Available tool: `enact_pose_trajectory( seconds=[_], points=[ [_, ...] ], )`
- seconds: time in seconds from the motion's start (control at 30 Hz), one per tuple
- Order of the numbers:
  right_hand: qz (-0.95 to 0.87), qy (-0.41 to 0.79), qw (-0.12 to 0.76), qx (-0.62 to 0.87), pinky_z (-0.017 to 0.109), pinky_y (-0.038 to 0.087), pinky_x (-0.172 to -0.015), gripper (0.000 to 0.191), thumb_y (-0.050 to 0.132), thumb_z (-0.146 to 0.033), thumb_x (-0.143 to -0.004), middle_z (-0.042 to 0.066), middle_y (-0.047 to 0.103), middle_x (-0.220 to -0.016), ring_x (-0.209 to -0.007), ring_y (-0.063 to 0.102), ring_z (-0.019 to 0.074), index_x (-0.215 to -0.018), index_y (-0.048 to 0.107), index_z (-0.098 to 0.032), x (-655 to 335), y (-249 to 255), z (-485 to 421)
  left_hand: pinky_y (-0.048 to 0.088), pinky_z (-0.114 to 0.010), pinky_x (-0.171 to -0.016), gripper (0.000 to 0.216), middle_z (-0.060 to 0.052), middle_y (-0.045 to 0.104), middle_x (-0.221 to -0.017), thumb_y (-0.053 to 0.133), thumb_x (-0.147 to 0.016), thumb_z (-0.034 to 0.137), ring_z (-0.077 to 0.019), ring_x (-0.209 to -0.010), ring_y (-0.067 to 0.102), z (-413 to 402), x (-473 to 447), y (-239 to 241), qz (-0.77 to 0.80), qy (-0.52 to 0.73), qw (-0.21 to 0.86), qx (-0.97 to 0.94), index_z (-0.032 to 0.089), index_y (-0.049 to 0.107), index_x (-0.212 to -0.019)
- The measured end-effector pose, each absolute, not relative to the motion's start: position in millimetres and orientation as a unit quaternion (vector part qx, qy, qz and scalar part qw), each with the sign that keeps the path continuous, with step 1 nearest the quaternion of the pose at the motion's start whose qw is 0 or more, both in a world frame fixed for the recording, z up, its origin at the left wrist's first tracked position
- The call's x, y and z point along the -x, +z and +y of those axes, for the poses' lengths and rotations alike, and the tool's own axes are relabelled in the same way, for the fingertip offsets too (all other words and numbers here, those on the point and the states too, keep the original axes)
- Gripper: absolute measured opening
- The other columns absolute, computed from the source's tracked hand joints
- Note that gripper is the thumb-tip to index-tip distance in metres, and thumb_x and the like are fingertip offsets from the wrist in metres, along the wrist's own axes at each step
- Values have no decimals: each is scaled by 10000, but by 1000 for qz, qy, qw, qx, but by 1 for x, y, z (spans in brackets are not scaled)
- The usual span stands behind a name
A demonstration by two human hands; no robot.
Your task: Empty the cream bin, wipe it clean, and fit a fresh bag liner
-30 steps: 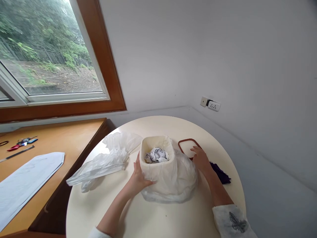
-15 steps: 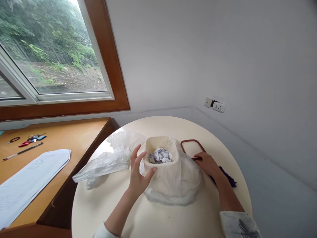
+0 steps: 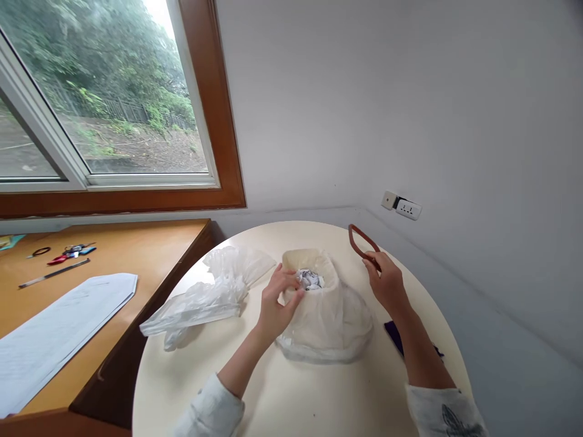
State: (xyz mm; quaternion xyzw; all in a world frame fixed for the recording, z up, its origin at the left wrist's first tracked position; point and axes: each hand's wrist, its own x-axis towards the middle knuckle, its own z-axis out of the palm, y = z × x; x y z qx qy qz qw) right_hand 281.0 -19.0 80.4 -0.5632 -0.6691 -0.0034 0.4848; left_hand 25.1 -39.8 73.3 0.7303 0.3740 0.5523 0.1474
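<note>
A small cream bin (image 3: 306, 258), lined with a thin white plastic bag (image 3: 325, 331) that spreads loosely around its outside, stands on the round table (image 3: 277, 400). Crumpled paper (image 3: 311, 279) lies inside it. My left hand (image 3: 277, 303) is closed on the bin's left rim, fingertips over the inner edge and thumb at the front. To the right of the bin, my right hand (image 3: 387, 284) grips a brown rounded rectangular ring (image 3: 356, 241) by its near end, holding it tilted above the table. Part of the ring is hidden by the fingers.
Another crumpled white plastic bag (image 3: 207, 300) lies at the table's left. A dark purple item (image 3: 394, 337) is partly under my right forearm. On the wooden desk (image 3: 150, 237) are paper sheets (image 3: 68, 328), a pen (image 3: 54, 273) and keys (image 3: 73, 250). A socket (image 3: 409, 209) is on the wall.
My right hand has lifted the brown ring off the table and tilted it up. My left hand has closed in from beside the bin onto its rim. The view has shifted slightly.
</note>
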Motion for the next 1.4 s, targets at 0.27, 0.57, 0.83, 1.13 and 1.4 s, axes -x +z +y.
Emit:
enact_pose_trajectory(
  seconds=[0.27, 0.57, 0.83, 1.13, 1.4],
  points=[
    [-791, 46, 447, 415, 294, 451, -768, 186, 429, -210, -890, 46, 631, -934, -868, 576, 164, -973, 596, -205, -223, 164, -37, 491, -328, -789, 170, -21, 602, -768, 560, -807, 341, -163, -797, 598, -18, -13, 135, 435, 629, 274, -583, 172, 571, -793],
    [-853, 85, 318, 404, 284, 458, -694, 197, 428, -173, -898, 23, 624, -847, -764, 572, 147, -952, 612, -213, -207, 165, -49, 422, -400, -974, 361, -66, 553, -1231, 536, -829, 362, -219, -1122, 527, -18, 11, 149, 448, 495, 303, -680, 237, 534, -1168],
    [-867, 77, 300, 390, 286, 450, -684, 208, 430, -162, -897, 26, 624, -837, -765, 567, 154, -944, 625, -215, -204, 164, -50, 441, -406, -946, 331, -38, 586, -1196, 469, -860, 391, -246, -1164, 495, -30, 13, 156, 474, 384, 259, -749, 296, 547, -1168],
    [-869, 109, 272, 398, 266, 435, -647, 182, 451, -151, -888, 13, 614, -803, -725, 553, 141, -910, 623, -207, -200, 163, -53, 492, -363, -826, 337, -63, 646, -1075, 421, -872, 390, -239, -1018, 587, -33, 16, 157, 488, 306, 222, -787, 271, 574, -1147],
    [-870, 132, 277, 387, 270, 440, -638, 193, 440, -168, -894, 14, 624, -821, -736, 558, 148, -935, 623, -217, -194, 161, -53, 488, -356, -802, 341, -63, 662, -1039, 425, -860, 424, -247, -1004, 599, -34, 19, 157, 506, 280, 203, -790, 276, 591, -1119]
  ],
)
